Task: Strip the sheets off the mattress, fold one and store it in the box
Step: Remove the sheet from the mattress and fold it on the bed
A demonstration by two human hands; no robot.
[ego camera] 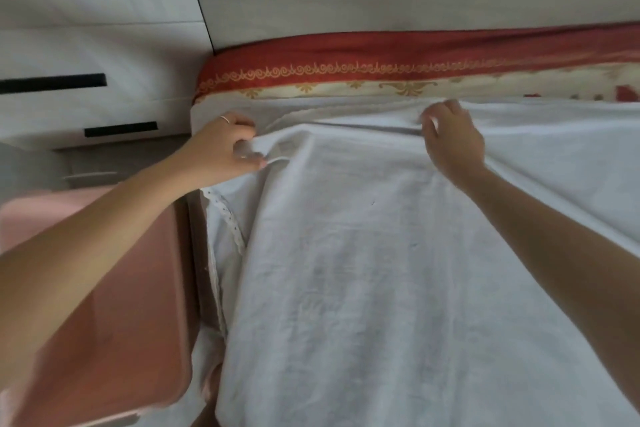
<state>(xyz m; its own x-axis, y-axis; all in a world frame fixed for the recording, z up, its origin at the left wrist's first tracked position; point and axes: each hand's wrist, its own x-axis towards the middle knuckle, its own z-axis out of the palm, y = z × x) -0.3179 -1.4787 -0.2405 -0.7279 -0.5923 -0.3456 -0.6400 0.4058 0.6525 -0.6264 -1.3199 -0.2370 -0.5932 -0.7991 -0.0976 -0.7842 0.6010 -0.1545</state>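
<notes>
A white sheet [363, 270] covers the bed in front of me, creased and with a lace-trimmed edge hanging over the left side. My left hand [221, 149] pinches the sheet's far edge near the left corner. My right hand [450, 142] pinches the same far edge farther right, lifting a small fold. Beyond that edge lies a red and cream patterned sheet [381, 69] with gold ornament, running along the headboard. A pink box [114, 305] stands on the floor to the left of the bed, under my left forearm.
A pale wooden headboard [381, 7] runs across the back. White drawers with dark slot handles [86, 97] stand at the back left, beside the bed. A narrow gap separates the pink box from the mattress side.
</notes>
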